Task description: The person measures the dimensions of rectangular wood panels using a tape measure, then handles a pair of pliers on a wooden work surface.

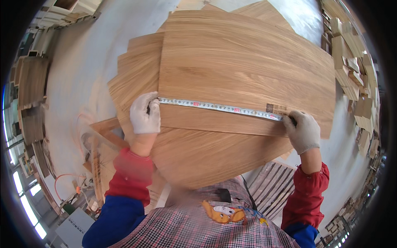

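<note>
A steel tape measure [217, 107] is stretched across the top wooden panel [242, 68], slanting slightly down to the right. In a white work glove, my left hand [145, 113] pinches the tape's end at the panel's left edge. My right hand [302, 131], gloved the same way, grips the other end of the visible blade near the panel's lower right; the tape case is mostly hidden by the fingers. A dark printed mark [276, 108] lies on the panel just above the tape. More wooden panels [198, 152] are fanned out beneath the top one.
Stacked boards [32, 80] stand along the left, and timber blocks [350, 68] along the right. A wooden frame [107, 130] and an orange hose [66, 175] are at lower left. A slatted surface [273, 186] shows beside my apron [198, 226]. The pale floor [83, 62] surrounds the panels.
</note>
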### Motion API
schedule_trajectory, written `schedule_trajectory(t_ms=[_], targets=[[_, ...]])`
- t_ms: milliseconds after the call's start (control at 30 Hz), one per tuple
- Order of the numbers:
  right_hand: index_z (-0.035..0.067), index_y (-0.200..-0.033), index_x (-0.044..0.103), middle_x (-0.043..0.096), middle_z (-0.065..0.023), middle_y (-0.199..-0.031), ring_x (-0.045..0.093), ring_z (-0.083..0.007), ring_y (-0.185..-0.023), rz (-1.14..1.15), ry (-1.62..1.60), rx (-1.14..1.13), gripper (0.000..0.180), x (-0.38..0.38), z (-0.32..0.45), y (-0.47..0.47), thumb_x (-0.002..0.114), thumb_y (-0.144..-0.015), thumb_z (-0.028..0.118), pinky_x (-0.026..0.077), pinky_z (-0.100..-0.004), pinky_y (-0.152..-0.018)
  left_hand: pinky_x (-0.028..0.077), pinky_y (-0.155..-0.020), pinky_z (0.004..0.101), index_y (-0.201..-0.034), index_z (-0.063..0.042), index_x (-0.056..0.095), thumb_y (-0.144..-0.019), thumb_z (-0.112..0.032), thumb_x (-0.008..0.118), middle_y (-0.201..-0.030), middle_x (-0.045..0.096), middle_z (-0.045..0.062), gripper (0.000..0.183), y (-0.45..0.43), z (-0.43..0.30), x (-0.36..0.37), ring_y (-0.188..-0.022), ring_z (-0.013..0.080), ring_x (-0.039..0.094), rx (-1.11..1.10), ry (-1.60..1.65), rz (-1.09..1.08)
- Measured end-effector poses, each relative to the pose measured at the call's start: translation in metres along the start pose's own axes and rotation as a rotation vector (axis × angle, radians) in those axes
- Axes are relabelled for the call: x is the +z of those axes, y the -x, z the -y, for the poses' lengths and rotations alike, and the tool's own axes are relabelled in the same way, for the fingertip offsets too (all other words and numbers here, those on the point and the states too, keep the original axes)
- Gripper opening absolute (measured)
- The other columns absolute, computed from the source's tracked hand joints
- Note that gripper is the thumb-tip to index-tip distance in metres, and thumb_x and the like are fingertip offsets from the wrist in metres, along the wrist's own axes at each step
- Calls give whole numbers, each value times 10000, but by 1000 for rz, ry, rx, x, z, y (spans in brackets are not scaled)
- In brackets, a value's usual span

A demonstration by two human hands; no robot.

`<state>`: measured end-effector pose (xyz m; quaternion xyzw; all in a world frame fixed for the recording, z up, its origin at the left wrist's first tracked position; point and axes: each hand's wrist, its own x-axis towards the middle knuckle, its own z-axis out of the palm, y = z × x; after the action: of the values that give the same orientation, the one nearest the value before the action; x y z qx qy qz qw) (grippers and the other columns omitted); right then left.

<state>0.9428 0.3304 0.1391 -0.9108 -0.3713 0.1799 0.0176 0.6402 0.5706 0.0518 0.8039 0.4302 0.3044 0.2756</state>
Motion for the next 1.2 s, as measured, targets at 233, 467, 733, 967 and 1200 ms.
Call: schedule_trajectory(t_ms=[233, 467, 733, 967, 1200], targets=[[68, -835, 656, 650, -133, -860, 632, -340, -840, -29, 33, 47, 268, -1, -3, -10, 653, -833, 336, 502, -440, -727, 495, -782, 302, -982, 23, 642, -862, -5, 603, -931, 638, 108, 129, 8, 10, -1, -850, 191, 611, -60, 50, 22], [67, -837, 674, 641, -137, -898, 636, -338, -849, 48, 44, 73, 279, 0, -14, -22, 662, -813, 345, 508, -437, -734, 471, -817, 263, -1046, 36, 619, -904, -36, 574, -972, 618, 64, 165, 6, -3, -6, -875, 122, 567, -183, 11, 106], [85, -872, 701, 654, -142, -926, 650, -336, -865, 118, 118, 57, 267, -5, -9, -29, 641, -817, 339, 519, -430, -757, 480, -760, 253, -1041, 36, 618, -898, -25, 583, -958, 615, 57, 159, 9, 12, -4, -836, 111, 565, -122, 57, 41], [154, -918, 732, 663, -130, -934, 658, -315, -878, 147, 100, 61, 209, -7, -8, -30, 639, -820, 313, 527, -415, -773, 476, -824, 266, -1070, 48, 596, -902, -7, 556, -1039, 596, 83, 181, 10, 16, -6, -927, 132, 563, -131, 57, 72], [147, -920, 730, 664, -136, -935, 660, -317, -886, 131, 110, 55, 213, -7, -6, -29, 641, -823, 315, 533, -415, -777, 475, -861, 302, -1039, 60, 605, -886, -5, 555, -1033, 602, 114, 173, 11, 28, -8, -936, 183, 579, -73, -9, 57]])
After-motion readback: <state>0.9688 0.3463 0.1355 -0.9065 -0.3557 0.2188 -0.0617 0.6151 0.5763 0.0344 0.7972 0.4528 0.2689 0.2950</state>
